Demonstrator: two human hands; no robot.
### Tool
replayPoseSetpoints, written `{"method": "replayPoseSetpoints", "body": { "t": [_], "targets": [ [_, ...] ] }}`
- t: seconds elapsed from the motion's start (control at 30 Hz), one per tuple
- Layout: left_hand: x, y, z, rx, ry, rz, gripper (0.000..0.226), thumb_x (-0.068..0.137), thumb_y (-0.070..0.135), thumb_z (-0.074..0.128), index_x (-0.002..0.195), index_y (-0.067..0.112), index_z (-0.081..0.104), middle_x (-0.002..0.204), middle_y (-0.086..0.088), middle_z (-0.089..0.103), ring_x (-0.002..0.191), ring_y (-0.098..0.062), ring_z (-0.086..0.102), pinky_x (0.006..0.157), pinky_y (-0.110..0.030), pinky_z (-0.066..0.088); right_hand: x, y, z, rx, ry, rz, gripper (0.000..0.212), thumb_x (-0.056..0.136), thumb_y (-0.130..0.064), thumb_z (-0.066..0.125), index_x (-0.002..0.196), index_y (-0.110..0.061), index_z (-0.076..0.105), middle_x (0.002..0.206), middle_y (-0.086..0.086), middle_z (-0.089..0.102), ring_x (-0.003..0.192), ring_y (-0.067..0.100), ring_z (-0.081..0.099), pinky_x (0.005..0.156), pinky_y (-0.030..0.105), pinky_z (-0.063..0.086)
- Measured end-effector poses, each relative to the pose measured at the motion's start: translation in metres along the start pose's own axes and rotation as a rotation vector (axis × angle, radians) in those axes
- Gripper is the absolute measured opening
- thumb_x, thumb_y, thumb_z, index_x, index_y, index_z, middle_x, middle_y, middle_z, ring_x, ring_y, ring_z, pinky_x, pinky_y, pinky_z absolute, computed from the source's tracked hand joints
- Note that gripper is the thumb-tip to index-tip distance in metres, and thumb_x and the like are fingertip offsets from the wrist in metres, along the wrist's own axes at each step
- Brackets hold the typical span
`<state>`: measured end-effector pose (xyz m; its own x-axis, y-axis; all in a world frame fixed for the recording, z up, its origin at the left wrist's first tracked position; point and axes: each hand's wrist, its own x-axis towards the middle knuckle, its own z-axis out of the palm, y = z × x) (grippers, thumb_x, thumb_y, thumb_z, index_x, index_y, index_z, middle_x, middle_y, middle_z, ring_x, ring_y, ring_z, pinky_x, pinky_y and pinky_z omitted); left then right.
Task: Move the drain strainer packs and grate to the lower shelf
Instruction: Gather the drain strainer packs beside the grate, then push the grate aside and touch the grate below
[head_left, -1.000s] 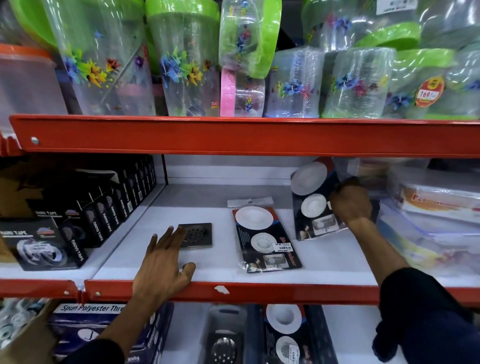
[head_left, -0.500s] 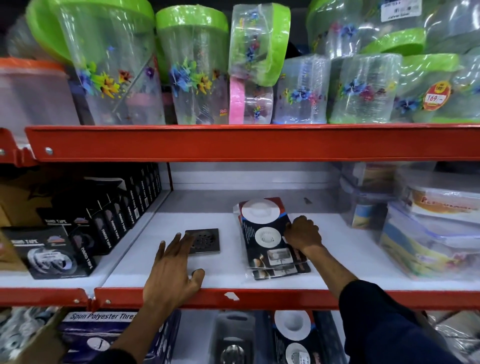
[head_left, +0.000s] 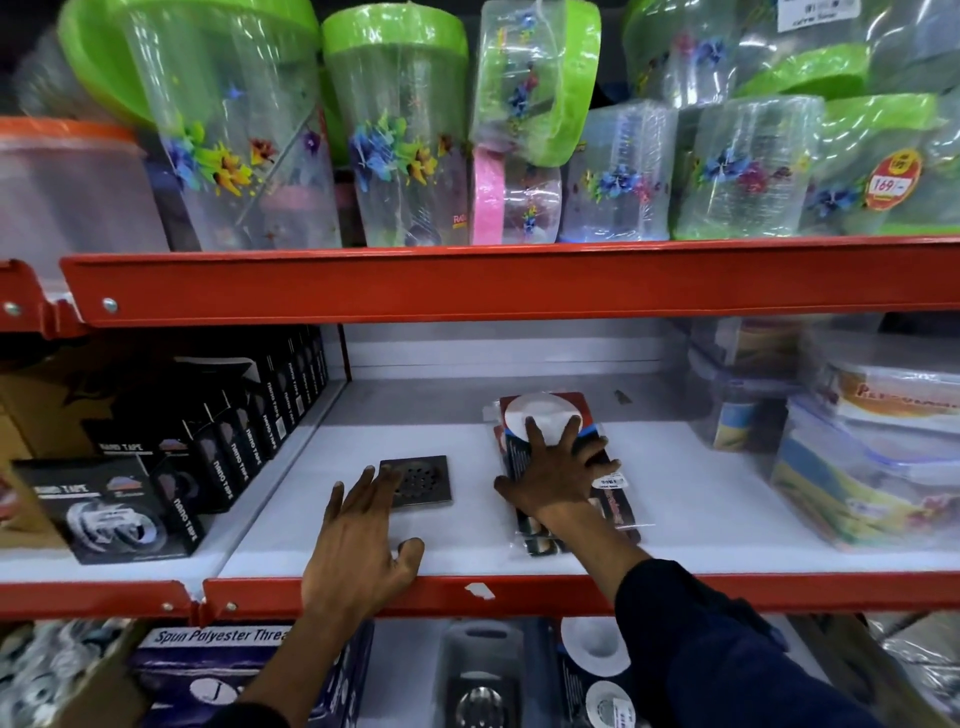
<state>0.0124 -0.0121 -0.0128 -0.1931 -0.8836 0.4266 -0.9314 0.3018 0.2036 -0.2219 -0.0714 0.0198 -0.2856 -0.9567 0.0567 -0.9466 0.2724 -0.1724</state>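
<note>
A dark square metal grate (head_left: 425, 480) lies flat on the white middle shelf (head_left: 701, 499). My left hand (head_left: 363, 540) rests open on the shelf, its fingertips touching the grate's left edge. To the right, drain strainer packs (head_left: 537, 408), black cards with white discs in clear plastic, lie stacked one on the other. My right hand (head_left: 558, 467) lies flat on top of that stack with its fingers spread. On the lower shelf (head_left: 402, 662) sit another strainer pack (head_left: 597, 675) and a carded metal strainer (head_left: 480, 686).
Black nano tape boxes (head_left: 218, 431) line the left of the middle shelf. Clear food containers (head_left: 872, 457) stand at its right. Green-lidded jars (head_left: 400, 140) fill the shelf above. A thread box (head_left: 218, 660) sits lower left. Red shelf rails (head_left: 467, 592) cross the front.
My right hand carried a strainer pack from the right back of the shelf, laid it on the other pack, then spread flat on the stack. My left hand stayed by the grate.
</note>
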Motion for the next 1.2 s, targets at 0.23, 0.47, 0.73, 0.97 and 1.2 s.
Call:
{"method": "replayPoseSetpoints", "body": {
  "t": [0.23,0.47,0.73,0.97,1.2],
  "targets": [
    [0.001,0.0,0.001,0.023,-0.002,0.013,0.087,0.072,0.05,0.034,0.152,0.015,0.029,0.159,-0.007,0.033,0.15,-0.018,0.023,0.126,-0.041,0.009,0.005,0.015,-0.003,-0.053,-0.022,0.131,0.105,0.078,-0.079,0.05,0.157,-0.039,-0.006,0.164,0.026,-0.014,0.144,0.064,-0.002,0.11,0.08,0.012],
    [0.001,-0.001,0.001,0.071,-0.045,0.034,0.085,0.074,0.053,0.031,0.152,0.019,0.03,0.162,-0.003,0.029,0.151,-0.017,0.019,0.125,-0.045,0.009,-0.004,0.035,-0.003,-0.006,0.048,-0.003,0.105,0.078,-0.086,0.037,0.158,-0.035,-0.01,0.165,0.024,-0.012,0.147,0.059,-0.007,0.112,0.077,0.005],
    [0.001,0.001,0.0,0.043,-0.065,0.041,0.082,0.078,0.058,0.031,0.15,0.018,0.035,0.159,-0.004,0.034,0.151,-0.017,0.02,0.124,-0.049,0.012,-0.04,0.052,-0.008,0.146,0.261,-0.359,0.087,0.092,-0.066,0.045,0.16,-0.022,0.012,0.168,0.012,0.01,0.155,0.038,0.005,0.124,0.057,0.008],
    [-0.012,-0.017,-0.008,0.052,-0.019,-0.008,0.077,0.086,0.054,0.018,0.153,0.018,0.027,0.161,-0.006,0.03,0.152,-0.018,0.014,0.124,-0.053,0.005,-0.026,-0.014,-0.018,0.112,-0.143,-0.736,0.083,0.098,-0.053,0.05,0.161,-0.021,0.007,0.168,0.011,0.012,0.156,0.024,0.01,0.124,0.037,0.015],
    [-0.03,-0.045,-0.009,0.122,-0.02,-0.077,0.077,0.086,0.046,0.013,0.152,0.009,0.028,0.159,-0.01,0.031,0.153,-0.021,0.009,0.125,-0.05,0.004,0.024,-0.067,0.005,-0.037,-0.363,-0.781,0.098,0.09,-0.07,0.05,0.161,-0.021,0.003,0.17,0.003,0.006,0.157,0.023,0.002,0.127,0.044,0.007]
  ]
}}
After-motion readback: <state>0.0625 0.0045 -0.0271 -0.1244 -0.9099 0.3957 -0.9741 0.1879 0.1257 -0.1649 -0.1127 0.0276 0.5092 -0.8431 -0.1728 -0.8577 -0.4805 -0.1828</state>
